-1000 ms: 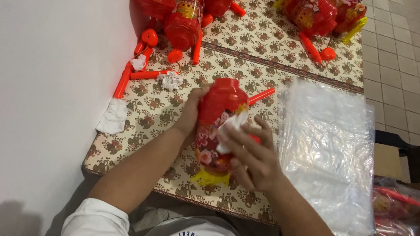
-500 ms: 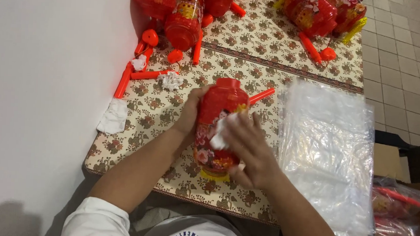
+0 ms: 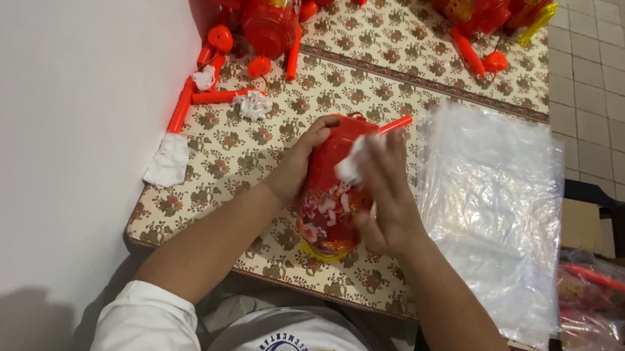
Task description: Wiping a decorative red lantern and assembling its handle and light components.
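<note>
A crumpled white cloth (image 3: 167, 161) lay at the counter (image 3: 257, 152) edge by the wall. The left hand (image 3: 295, 166) gripped the red lantern (image 3: 331, 190) at mid-counter, fingers wrapped round its side. The right hand (image 3: 385, 193), lower on the lantern a second earlier, had slid up toward its top, fingers pinching a white wad (image 3: 350, 166); the wiping had advanced. Clear plastic bags (image 3: 494, 204) lay just beside it.

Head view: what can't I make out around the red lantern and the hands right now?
- Red lantern: right side hidden by the right hand.
- White wad in that hand: blurred, material unclear.
- Left hand: palm hidden against the lantern.
- Lanterns at the far table edge: cut off by the top edge.
</note>
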